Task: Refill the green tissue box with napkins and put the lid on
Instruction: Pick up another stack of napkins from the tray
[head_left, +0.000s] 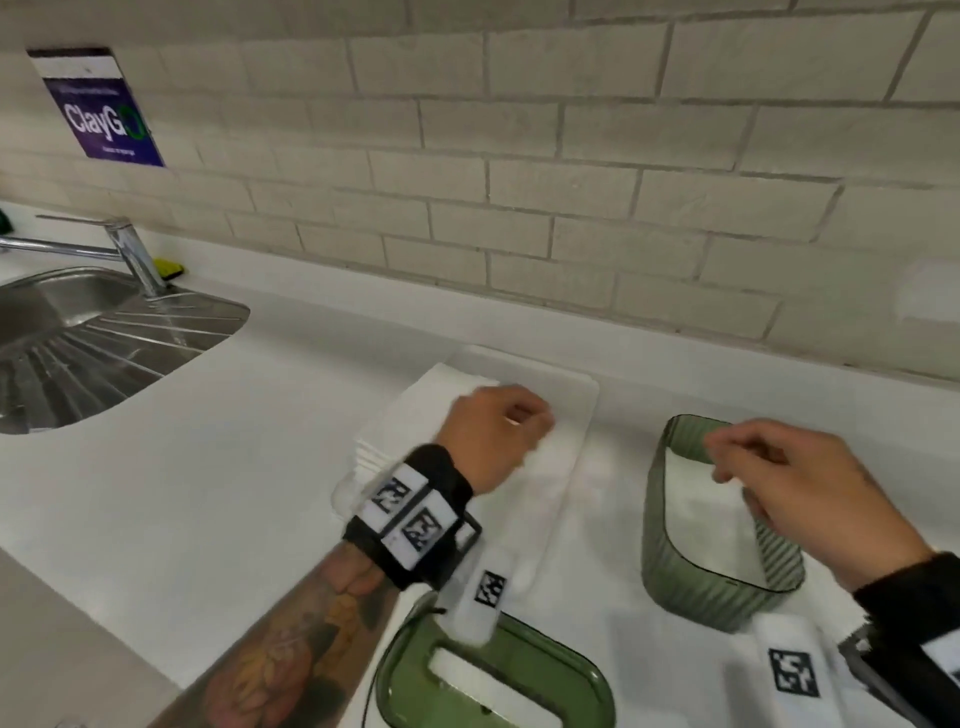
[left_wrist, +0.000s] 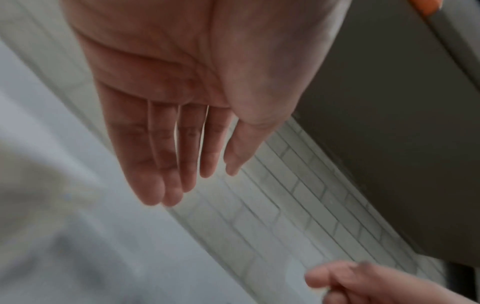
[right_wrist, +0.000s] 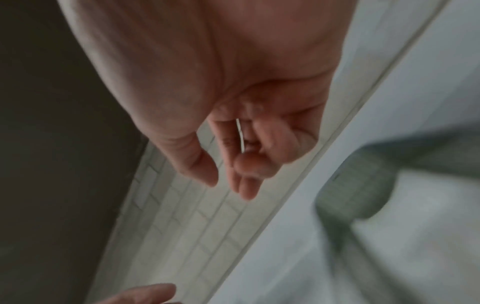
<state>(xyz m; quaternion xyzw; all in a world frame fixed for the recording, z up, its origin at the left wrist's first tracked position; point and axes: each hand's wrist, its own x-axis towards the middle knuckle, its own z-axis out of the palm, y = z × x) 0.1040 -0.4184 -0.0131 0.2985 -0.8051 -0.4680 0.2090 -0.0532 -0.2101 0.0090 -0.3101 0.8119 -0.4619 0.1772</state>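
The green tissue box (head_left: 696, 592) stands open on the white counter at the right, with white napkins (head_left: 701, 514) inside it. My right hand (head_left: 727, 457) hovers over its far rim, fingers loosely curled and holding nothing; in the right wrist view the hand (right_wrist: 228, 185) is empty and the box (right_wrist: 355, 195) is blurred below. My left hand (head_left: 524, 415) is above a stack of white napkins (head_left: 415, 415) left of the box. Its palm and straight fingers (left_wrist: 171, 185) hold nothing. The green lid (head_left: 550, 670) with its slot lies at the near edge.
A steel sink (head_left: 104, 353) with a tap (head_left: 130, 249) is at the far left, with a yellow-green sponge (head_left: 171, 267) behind it. A pale brick wall (head_left: 571, 182) runs along the back of the counter. A purple sign (head_left: 104, 119) hangs on it.
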